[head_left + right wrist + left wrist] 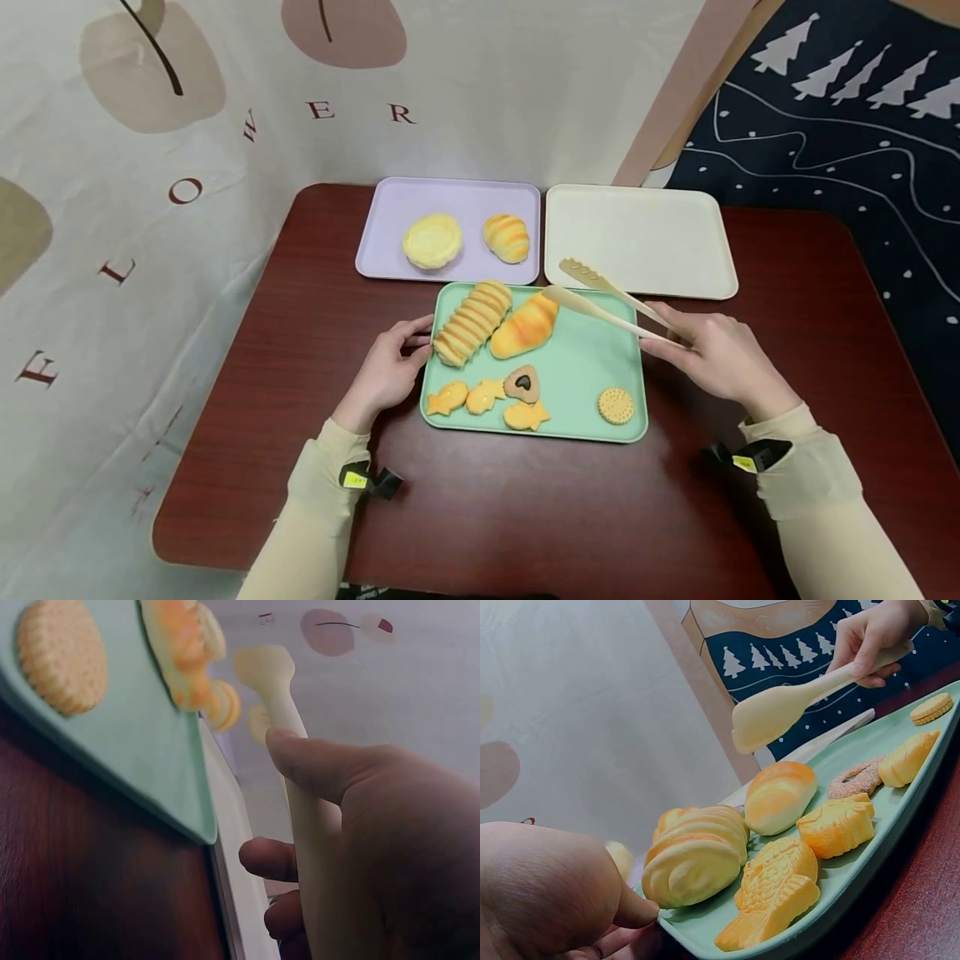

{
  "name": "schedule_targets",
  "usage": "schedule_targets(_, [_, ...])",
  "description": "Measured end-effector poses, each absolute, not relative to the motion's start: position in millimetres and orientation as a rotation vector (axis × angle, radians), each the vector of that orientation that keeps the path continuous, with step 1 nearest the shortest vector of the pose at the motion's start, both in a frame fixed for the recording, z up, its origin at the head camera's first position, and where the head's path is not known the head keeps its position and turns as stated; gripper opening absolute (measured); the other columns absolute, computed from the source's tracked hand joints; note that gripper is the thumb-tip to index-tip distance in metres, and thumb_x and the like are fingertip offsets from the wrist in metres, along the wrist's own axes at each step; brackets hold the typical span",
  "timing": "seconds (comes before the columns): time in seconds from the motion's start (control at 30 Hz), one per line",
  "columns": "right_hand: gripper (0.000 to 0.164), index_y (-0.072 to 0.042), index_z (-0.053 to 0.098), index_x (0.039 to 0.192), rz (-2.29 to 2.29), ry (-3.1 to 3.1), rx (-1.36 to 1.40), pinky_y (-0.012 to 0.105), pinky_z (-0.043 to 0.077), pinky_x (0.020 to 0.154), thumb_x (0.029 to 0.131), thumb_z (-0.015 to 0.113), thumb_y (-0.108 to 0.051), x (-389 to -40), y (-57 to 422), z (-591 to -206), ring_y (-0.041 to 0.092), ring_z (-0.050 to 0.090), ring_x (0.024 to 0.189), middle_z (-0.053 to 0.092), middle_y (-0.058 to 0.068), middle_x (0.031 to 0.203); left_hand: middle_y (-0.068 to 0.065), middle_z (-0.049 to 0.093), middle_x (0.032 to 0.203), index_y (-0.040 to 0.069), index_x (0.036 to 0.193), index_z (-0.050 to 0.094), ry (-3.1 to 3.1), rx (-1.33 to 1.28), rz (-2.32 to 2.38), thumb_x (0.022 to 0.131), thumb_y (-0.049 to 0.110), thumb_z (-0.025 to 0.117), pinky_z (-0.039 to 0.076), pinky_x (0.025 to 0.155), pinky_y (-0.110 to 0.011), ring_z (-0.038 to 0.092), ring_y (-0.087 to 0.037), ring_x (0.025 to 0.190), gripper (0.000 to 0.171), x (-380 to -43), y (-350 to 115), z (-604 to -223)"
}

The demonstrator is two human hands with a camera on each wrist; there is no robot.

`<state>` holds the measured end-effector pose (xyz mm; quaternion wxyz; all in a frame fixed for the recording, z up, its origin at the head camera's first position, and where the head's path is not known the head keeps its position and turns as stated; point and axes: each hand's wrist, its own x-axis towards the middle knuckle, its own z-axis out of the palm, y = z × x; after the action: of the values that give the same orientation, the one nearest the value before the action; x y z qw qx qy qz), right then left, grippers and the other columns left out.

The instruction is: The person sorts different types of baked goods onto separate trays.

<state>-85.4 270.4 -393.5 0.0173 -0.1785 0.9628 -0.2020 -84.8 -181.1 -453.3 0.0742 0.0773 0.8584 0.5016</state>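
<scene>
In my right hand (712, 350) I hold cream-coloured tongs (600, 315), arms spread apart. Their tips are above the back of the green tray (585, 367), beside a smooth orange-topped bread roll (525, 327); nothing is between them. My left hand (386, 367) holds the tray's left rim, the thumb at the edge; its other fingers are partly hidden. A ridged long bread (472, 323) lies next to the roll. Along the tray's front are fish-shaped biscuits (447, 398), a heart-centred cookie (522, 383) and, at the right, a round biscuit (616, 406).
Behind the green tray stands a lilac tray (465, 196) with a round yellow tart (432, 241) and a small striped roll (507, 238). A white tray (645, 242) stands to its right. All are on a dark red-brown table (480, 508).
</scene>
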Motion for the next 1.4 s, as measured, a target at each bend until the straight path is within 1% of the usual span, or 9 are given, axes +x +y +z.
schedule_targets(0.23, [0.067, -0.023, 0.05, 0.146, -0.6, 2.916, -0.561, 0.033, 0.039, 0.057, 0.091, 0.058, -0.06, -86, 277, -391, 0.015, 0.048, 0.063, 0.055, -0.011, 0.064, -0.007, 0.056, 0.129, 0.007, 0.143, 0.051, 2.575, 0.224, 1.511, 0.098, 0.003, 0.057, 0.048, 0.094, -0.039, 0.058, -0.023, 0.112, 0.046, -85, -181, -453])
schedule_targets(0.37, [0.062, -0.027, 0.052, 0.144, -0.639, 2.877, -0.608, 0.036, 0.046, 0.067, 0.091, 0.06, -0.058, -91, 281, -393, 0.012, 0.056, 0.076, 0.071, -0.004, 0.099, -0.007, 0.056, 0.131, 0.007, 0.143, 0.051, 2.567, 0.223, 1.519, 0.098, 0.003, 0.057, 0.049, 0.093, -0.039, 0.057, -0.023, 0.112, 0.046, -85, -181, -454])
schedule_targets(0.47, [0.057, -0.033, 0.052, 0.143, -0.676, 2.852, -0.659, 0.038, 0.049, 0.078, 0.091, 0.062, -0.055, -95, 281, -396, 0.008, 0.06, 0.093, 0.062, -0.006, 0.128, -0.007, 0.055, 0.131, 0.007, 0.143, 0.051, 2.561, 0.224, 1.527, 0.098, 0.003, 0.057, 0.049, 0.093, -0.039, 0.057, -0.023, 0.112, 0.046, -84, -181, -454])
schedule_targets(0.6, [0.056, -0.037, 0.051, 0.143, -0.666, 2.85, -0.719, 0.038, 0.049, 0.078, 0.092, 0.061, -0.055, -100, 278, -398, 0.006, 0.059, 0.091, 0.065, -0.009, 0.122, -0.008, 0.056, 0.129, 0.007, 0.143, 0.05, 2.55, 0.23, 1.533, 0.098, 0.003, 0.057, 0.049, 0.093, -0.04, 0.057, -0.024, 0.113, 0.046, -83, -181, -453])
schedule_targets(0.8, [0.057, -0.035, 0.052, 0.143, -0.606, 2.864, -0.759, 0.034, 0.046, 0.068, 0.091, 0.061, -0.057, -102, 276, -398, 0.006, 0.053, 0.071, 0.065, -0.016, 0.084, -0.008, 0.056, 0.128, 0.008, 0.143, 0.05, 2.543, 0.218, 1.528, 0.098, 0.005, 0.057, 0.049, 0.093, -0.041, 0.057, -0.023, 0.113, 0.045, -84, -181, -454])
schedule_targets(0.9, [0.058, -0.034, 0.052, 0.143, -0.596, 2.867, -0.754, 0.032, 0.044, 0.065, 0.091, 0.061, -0.058, -103, 275, -400, 0.007, 0.051, 0.069, 0.062, -0.016, 0.079, -0.007, 0.056, 0.128, 0.007, 0.143, 0.051, 2.548, 0.213, 1.525, 0.098, 0.004, 0.057, 0.049, 0.093, -0.04, 0.057, -0.023, 0.113, 0.045, -84, -181, -454])
schedule_targets(1.03, [0.059, -0.032, 0.052, 0.143, -0.613, 2.865, -0.736, 0.034, 0.045, 0.067, 0.091, 0.06, -0.058, -106, 274, -402, 0.01, 0.053, 0.073, 0.069, -0.009, 0.097, -0.008, 0.056, 0.129, 0.007, 0.143, 0.05, 2.553, 0.216, 1.53, 0.098, 0.003, 0.057, 0.048, 0.093, -0.04, 0.057, -0.023, 0.113, 0.045, -83, -181, -452])
schedule_targets(1.2, [0.063, -0.027, 0.05, 0.145, -0.638, 2.817, -0.675, 0.041, 0.049, 0.084, 0.092, 0.057, -0.06, -109, 274, -405, 0.011, 0.059, 0.103, 0.058, -0.003, 0.134, -0.007, 0.056, 0.13, 0.007, 0.143, 0.05, 2.552, 0.219, 1.53, 0.098, 0.003, 0.056, 0.048, 0.093, -0.041, 0.057, -0.023, 0.113, 0.046, -83, -181, -453])
schedule_targets(1.4, [0.062, -0.026, 0.055, 0.142, -0.639, 2.809, -0.664, 0.04, 0.051, 0.08, 0.09, 0.059, -0.06, -107, 275, -405, 0.009, 0.061, 0.102, 0.058, -0.004, 0.134, -0.007, 0.056, 0.129, 0.008, 0.144, 0.05, 2.555, 0.216, 1.523, 0.098, 0.004, 0.057, 0.048, 0.093, -0.041, 0.057, -0.023, 0.113, 0.046, -83, -181, -452])
